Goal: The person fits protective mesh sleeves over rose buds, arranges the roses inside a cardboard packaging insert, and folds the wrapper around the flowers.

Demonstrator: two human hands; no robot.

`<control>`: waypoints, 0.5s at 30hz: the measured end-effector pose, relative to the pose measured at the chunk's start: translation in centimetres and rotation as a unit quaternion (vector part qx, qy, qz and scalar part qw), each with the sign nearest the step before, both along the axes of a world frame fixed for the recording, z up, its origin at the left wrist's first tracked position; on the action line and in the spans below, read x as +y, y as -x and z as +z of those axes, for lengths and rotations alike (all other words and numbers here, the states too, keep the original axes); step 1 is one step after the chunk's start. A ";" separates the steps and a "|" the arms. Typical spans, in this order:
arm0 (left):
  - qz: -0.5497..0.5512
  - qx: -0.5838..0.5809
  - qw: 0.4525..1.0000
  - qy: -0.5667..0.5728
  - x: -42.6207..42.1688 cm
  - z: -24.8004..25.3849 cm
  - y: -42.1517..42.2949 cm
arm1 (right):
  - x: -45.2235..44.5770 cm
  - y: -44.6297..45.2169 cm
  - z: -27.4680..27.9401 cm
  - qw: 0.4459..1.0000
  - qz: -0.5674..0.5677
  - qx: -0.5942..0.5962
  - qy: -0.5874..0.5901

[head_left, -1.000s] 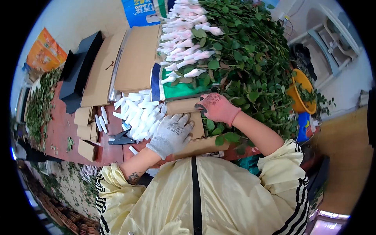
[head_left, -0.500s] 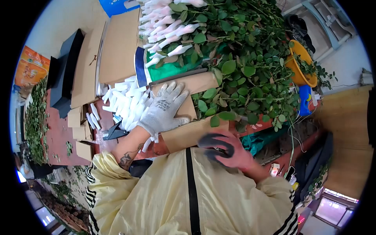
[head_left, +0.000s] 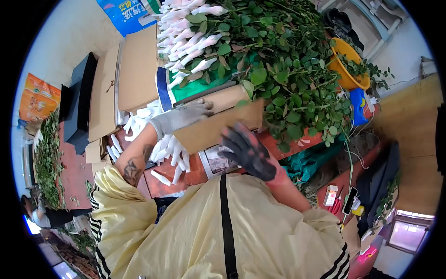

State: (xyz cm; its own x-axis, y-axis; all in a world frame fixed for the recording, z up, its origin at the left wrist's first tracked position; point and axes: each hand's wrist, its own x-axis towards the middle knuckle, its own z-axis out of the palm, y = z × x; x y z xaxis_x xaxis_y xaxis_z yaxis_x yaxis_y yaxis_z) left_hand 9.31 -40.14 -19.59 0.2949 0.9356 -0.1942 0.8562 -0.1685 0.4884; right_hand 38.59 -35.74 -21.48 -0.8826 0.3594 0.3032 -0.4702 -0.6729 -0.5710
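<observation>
My left hand (head_left: 183,117), in a grey-white glove, lies with fingers stretched over a brown cardboard wrap (head_left: 227,99); a raised flap hides part of it. That cardboard flap (head_left: 225,128) stands tilted in front of my body, blurred by motion. My right hand (head_left: 248,153), in a black and red glove, is at the flap's near side with fingers apart. Whether its fingertips press on the flap I cannot tell. White foam sleeves (head_left: 172,151) lie loose beside my left wrist. A printed label (head_left: 218,163) shows on the table below the flap.
Leafy stems (head_left: 297,79) with white-sleeved heads (head_left: 190,51) cover the back of the table. Cardboard sheets (head_left: 139,69) and a black box (head_left: 81,102) stand at left. A yellow basin (head_left: 348,65), scissors (head_left: 335,203) and a phone (head_left: 350,201) are at right.
The near cardboard flap has swung up and away from my body, uncovering the label and more sleeves. My right hand has moved forward and left. My left hand has shifted left and turned.
</observation>
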 end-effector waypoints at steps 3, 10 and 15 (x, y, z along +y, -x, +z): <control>0.158 -0.336 0.907 0.201 0.8 0.9 0.7 | 2.0 2.5 -0.5 0.985 -0.002 -0.141 0.102; 0.199 -0.028 0.979 -0.020 0.8 3.7 -2.7 | 4.2 1.9 -0.1 0.976 0.045 -0.155 0.146; 0.212 0.003 0.977 0.016 1.5 3.8 -2.1 | 11.4 -4.9 -1.6 0.793 -0.465 -0.353 -0.177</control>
State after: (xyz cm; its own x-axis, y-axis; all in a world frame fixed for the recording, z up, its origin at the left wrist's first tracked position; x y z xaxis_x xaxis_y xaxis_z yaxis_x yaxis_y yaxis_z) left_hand 11.45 -38.67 -15.78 -0.1188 0.9668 -0.2263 0.8486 0.2172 0.4823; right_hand 43.53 -24.36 -23.10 -0.2808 0.9566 0.0781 -0.1481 0.0372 -0.9883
